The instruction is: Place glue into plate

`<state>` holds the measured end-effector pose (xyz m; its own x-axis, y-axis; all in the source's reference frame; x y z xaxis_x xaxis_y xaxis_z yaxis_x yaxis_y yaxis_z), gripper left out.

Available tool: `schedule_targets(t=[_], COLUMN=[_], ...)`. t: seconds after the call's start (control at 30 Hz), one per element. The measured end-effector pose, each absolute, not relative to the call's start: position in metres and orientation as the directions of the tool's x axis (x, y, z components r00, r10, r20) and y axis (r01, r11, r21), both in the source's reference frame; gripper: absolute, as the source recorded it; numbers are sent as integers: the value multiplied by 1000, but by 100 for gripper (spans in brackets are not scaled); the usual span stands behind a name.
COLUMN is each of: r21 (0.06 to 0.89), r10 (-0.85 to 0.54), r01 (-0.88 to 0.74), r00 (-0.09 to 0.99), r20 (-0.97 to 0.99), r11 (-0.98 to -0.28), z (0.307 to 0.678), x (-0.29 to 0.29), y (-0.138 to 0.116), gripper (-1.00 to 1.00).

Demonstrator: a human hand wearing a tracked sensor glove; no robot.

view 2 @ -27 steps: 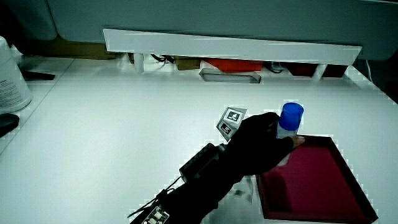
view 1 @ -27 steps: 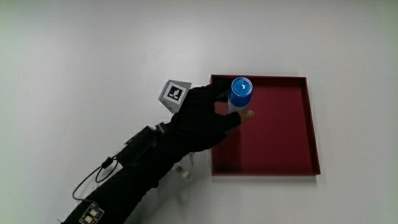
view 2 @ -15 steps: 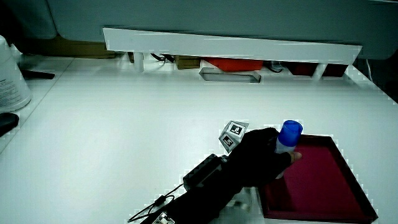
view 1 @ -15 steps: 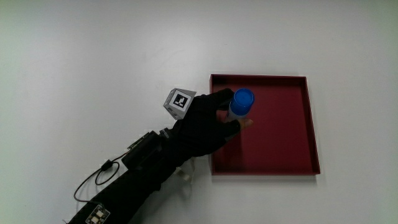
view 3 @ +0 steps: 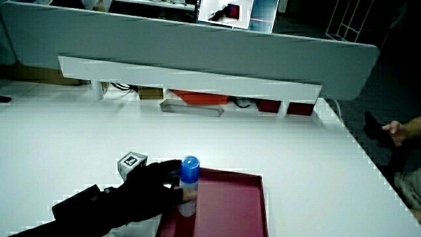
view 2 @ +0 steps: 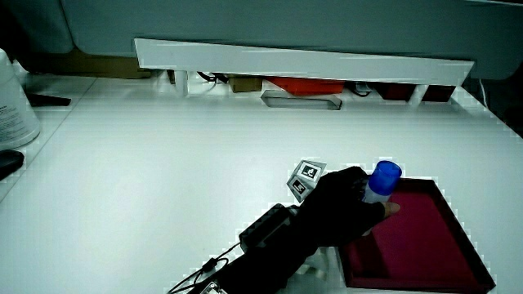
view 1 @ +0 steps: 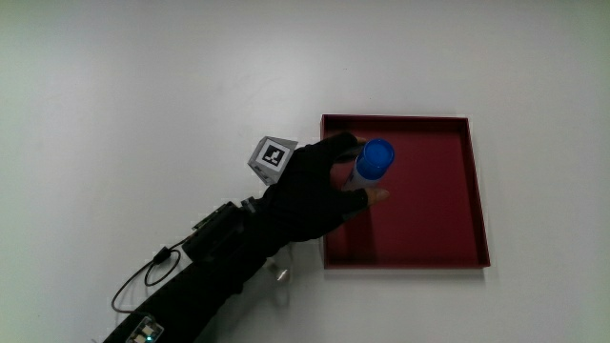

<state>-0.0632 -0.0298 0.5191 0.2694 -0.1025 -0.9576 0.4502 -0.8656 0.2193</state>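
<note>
A glue stick with a blue cap point(view 1: 373, 160) point(view 2: 382, 179) point(view 3: 189, 172) stands upright inside the dark red square plate point(view 1: 448, 224) point(view 2: 433, 249) point(view 3: 237, 210), near the plate's edge closest to the hand. The hand point(view 1: 319, 186) point(view 2: 343, 211) point(view 3: 158, 187) in its black glove reaches over that edge with its fingers wrapped around the stick's white body. A small patterned cube point(view 1: 271, 157) sits on the hand's back. The forearm runs back toward the person across the white table point(view 1: 143, 114).
A low white partition point(view 2: 302, 61) point(view 3: 191, 76) with a shelf of small items under it closes the table's end farthest from the person. In a side view, a white container point(view 2: 16, 102) stands at the table's edge.
The hand and the glue stick have moved slightly deeper over the plate and lower; the grip is unchanged.
</note>
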Motion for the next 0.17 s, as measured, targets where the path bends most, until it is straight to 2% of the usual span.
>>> schedule_targets(t=[0.07, 0.1, 0.13, 0.17], r21=[194, 207, 214, 221], r10=[-119, -156, -164, -170], r01=[465, 478, 486, 498], r00=[186, 144, 145, 147], r20=[-975, -977, -976, -974], r11=[-864, -854, -847, -838], z=[514, 508, 503, 498], x=[-67, -70, -75, -79], y=[-31, -31, -32, -32], gripper=[-83, -92, -100, -100])
